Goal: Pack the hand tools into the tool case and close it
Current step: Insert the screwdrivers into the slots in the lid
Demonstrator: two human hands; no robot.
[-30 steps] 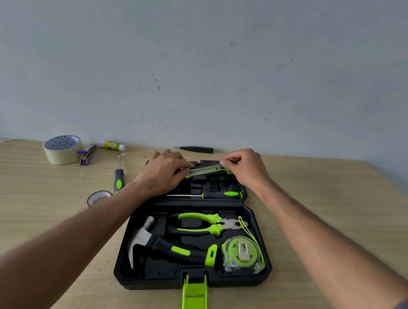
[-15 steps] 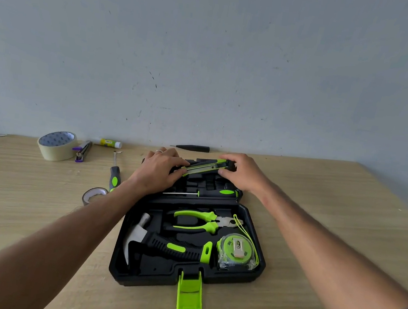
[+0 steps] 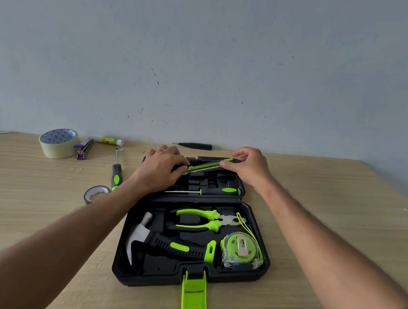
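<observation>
A green and black utility knife [image 3: 208,164] is being seated in the far half of the open tool case [image 3: 190,278]. The left hand [image 3: 161,168] pinches its near end, the right hand [image 3: 249,167] its far end. Next it wants pressing flat into its slot. A screwdriver [image 3: 115,178] lies on the desk [image 3: 343,222], left of the case, unpacked.

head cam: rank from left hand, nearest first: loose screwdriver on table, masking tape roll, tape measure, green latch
1. loose screwdriver, on the table just left of the left hand.
2. tape measure, in the case's near right corner.
3. masking tape roll, far left.
4. green latch, case's near edge.
</observation>
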